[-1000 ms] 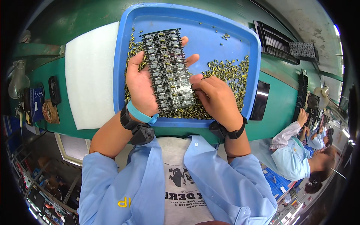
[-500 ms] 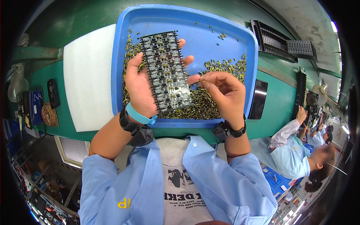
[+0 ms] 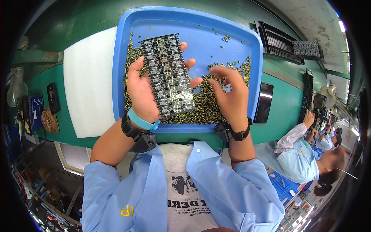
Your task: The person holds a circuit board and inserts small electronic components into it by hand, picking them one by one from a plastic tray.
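A worker's left hand (image 3: pixel 143 96) cradles a populated circuit-board panel (image 3: pixel 167 75) above the left half of a blue plastic tray (image 3: pixel 199 34), thumb up along the panel's left side and fingers spread behind it, their tips showing past the right side. The right hand (image 3: pixel 234 96), slightly blurred, hangs just beside the panel above the tray's right half, thumb and forefinger parted with nothing visible between them. Small yellow-and-black cylindrical components (image 3: pixel 210 102), apparently capacitors, lie thick along the tray's near edge and up its left and right edges, with a few strewn toward the far right corner. Left of the tray, a white foam sheet (image 3: pixel 89 85) rests on the green tabletop (image 3: pixel 284 96); a black smartphone (image 3: pixel 264 102) lies just beside the tray's right edge. The panel looks light and fairly stiff, though its rows of small boards could flex or snap at the joints if bent, and its crowded parts seem easy to knock. The toothed long sides appear the safest hold, with the palm bracing the underside; the loose cylinders look light, smooth and prone to roll, best pinched across the body between two fingertips
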{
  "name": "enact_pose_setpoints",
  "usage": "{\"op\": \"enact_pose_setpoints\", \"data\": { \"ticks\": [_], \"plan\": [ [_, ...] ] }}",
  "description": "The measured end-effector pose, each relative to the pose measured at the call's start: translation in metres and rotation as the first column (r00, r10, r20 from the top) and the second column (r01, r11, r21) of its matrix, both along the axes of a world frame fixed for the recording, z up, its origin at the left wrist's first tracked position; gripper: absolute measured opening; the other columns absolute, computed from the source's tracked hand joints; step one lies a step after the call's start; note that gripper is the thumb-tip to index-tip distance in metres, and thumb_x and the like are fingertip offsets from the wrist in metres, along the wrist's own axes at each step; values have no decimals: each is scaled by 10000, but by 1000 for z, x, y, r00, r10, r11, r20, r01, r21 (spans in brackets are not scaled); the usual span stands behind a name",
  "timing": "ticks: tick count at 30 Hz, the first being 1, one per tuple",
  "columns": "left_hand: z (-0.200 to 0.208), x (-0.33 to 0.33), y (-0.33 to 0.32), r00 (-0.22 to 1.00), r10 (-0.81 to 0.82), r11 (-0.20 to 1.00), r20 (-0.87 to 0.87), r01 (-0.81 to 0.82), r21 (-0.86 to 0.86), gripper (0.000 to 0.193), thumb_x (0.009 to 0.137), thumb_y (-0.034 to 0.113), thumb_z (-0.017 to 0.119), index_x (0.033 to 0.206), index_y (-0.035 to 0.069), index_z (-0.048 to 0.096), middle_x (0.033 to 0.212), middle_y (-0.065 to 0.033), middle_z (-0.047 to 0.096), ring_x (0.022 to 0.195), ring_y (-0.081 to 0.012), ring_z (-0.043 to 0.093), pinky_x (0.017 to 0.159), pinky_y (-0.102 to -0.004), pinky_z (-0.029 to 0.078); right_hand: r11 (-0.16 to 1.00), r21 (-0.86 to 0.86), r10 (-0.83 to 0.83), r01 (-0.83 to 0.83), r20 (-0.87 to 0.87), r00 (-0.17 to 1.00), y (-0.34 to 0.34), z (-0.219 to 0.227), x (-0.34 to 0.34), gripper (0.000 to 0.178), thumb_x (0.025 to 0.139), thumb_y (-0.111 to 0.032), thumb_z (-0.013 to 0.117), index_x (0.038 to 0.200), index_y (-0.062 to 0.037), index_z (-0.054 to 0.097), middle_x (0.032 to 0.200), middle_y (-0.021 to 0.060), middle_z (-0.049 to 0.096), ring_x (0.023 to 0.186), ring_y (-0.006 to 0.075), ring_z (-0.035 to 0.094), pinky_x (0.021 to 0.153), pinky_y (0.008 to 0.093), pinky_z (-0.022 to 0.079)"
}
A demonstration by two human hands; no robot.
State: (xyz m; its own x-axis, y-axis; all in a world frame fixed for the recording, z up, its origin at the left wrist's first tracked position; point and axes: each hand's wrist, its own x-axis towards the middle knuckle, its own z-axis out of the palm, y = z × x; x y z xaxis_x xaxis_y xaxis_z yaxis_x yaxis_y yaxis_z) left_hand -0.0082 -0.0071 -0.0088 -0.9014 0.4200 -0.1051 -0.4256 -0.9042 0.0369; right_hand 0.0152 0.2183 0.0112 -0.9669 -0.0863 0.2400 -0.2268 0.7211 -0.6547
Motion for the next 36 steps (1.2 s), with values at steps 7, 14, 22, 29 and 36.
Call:
{"op": "enact_pose_setpoints", "data": {
  "ticks": [7,14,22,29,36],
  "plan": [
    [-2,1,-1,999,-19,1000,-42,18,-22,706,1089,486,341,1655,65,380,1682,-160,433,1402,-380,569,1134,-672,501,944,206,258,-258,28,966,-8,-12,-2,225,876,32,760,1083,-52,740,992,95,719,930,318,658,814,422,523],
    [1,1,1,1000,-2,999,4,2,-50,730,1084,526,350,1610,24,422,1631,-163,487,1365,-386,583,1090,-674,534,944,210,262,-254,-11,965,-9,-17,1,173,883,24,758,1033,-53,723,996,94,697,924,334,648,823,437,521],
    [1,1,1,1000,-2,999,1,2,-47,737,1084,522,349,1601,2,426,1623,-167,498,1359,-395,591,1071,-658,556,928,164,349,-336,-59,935,-15,-13,-5,171,879,40,747,1020,-44,696,1001,113,689,922,340,642,816,443,518],
    [0,1,1,1000,2,999,-3,-2,-47,745,1080,524,357,1604,-2,416,1628,-172,494,1361,-400,591,1073,-662,554,891,287,331,-352,121,936,-19,-19,6,284,866,71,736,1114,-42,656,1070,150,707,959,368,648,829,451,529],
    [0,1,3,1000,1,999,3,-1,-46,740,1077,531,364,1608,19,422,1622,-165,502,1366,-383,594,1084,-667,545,926,-363,183,-105,188,965,-6,-3,5,247,984,60,708,1198,-24,617,1082,112,725,930,208,721,824,341,584]
  ]
}}
